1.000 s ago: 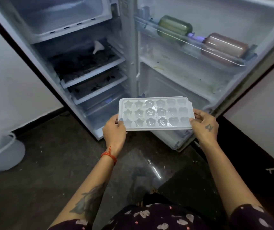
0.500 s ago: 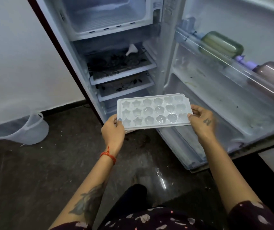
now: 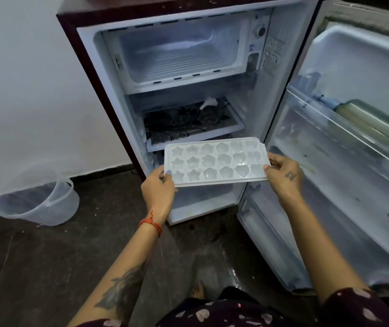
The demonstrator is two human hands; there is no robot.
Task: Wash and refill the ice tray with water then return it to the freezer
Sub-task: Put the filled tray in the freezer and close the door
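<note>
Ice tray (image 3: 216, 161) gripped at both ends, left hand (image 3: 158, 190) and right hand (image 3: 284, 178), before open fridge (image 3: 188, 67). Wall stickers (image 3: 272, 53) unreadable.

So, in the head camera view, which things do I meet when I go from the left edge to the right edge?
Plastic bucket on the floor → left hand → ice tray → right hand → green bottle on the open fridge door's shelf.
</note>
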